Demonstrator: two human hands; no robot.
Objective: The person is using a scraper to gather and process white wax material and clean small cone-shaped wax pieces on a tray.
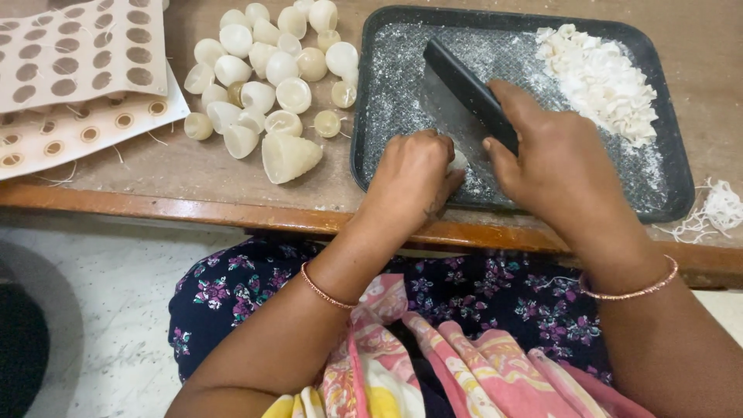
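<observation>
Head view: right hand (559, 166) clamped on broad steel cleaver (463, 104) over dark rectangular plastic tray (371, 155). Left hand (412, 176) pinches small white cocoon piece (459, 160) under the blade.

Perforated brown sheets (77, 46) far left; white thread scraps (716, 209), perhaps, far right on wooden table (193, 178).

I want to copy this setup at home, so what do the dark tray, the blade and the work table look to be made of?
The tray looks like moulded black plastic: matte, with rounded corners and a raised rim, dusted with white powder. The blade, held by the right hand, looks like dull grey metal with a black spine, probably a plastic or rubber grip. The table looks like worn wood, with brown grain and a scuffed edge.
</observation>
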